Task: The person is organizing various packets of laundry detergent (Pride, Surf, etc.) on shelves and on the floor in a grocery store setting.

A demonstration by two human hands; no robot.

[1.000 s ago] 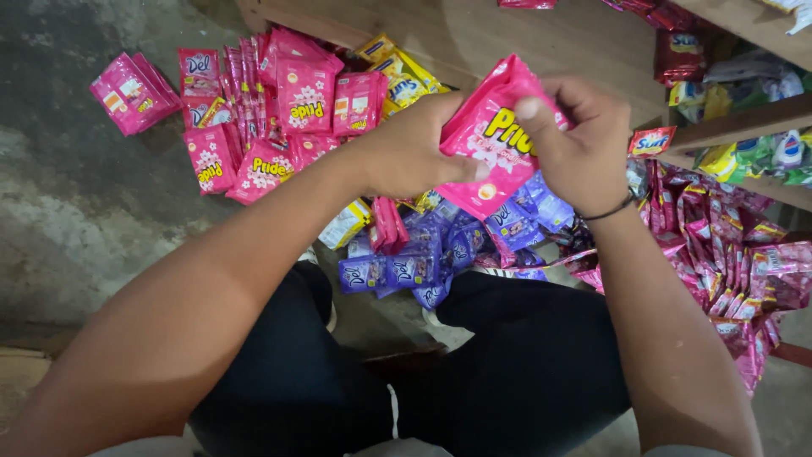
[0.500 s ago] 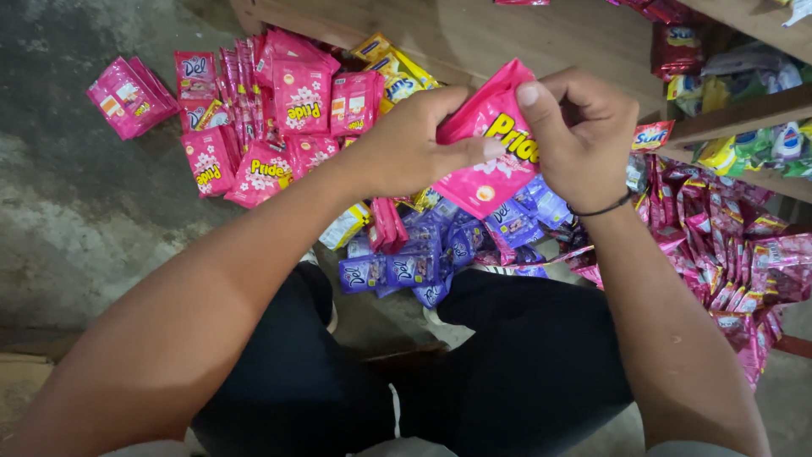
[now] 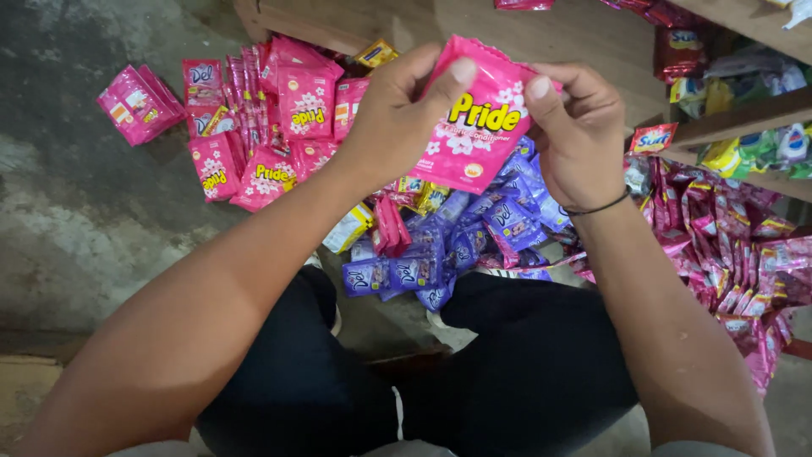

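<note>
Both hands are pinching the same pink sachet (image 3: 475, 127), held up in front of the person over the heap on the floor. The left hand (image 3: 397, 114) has its thumb clamped on the top edge near the left corner, and the right hand (image 3: 575, 131) grips the top right corner the same way, so both are closed on it. The sachet hangs below the fingers with its long side running down and slightly left. Neither hand is really nearer. Right under it are purple sachets (image 3: 440, 254); more pink packets (image 3: 271, 127) sit off to the left, well apart.
</note>
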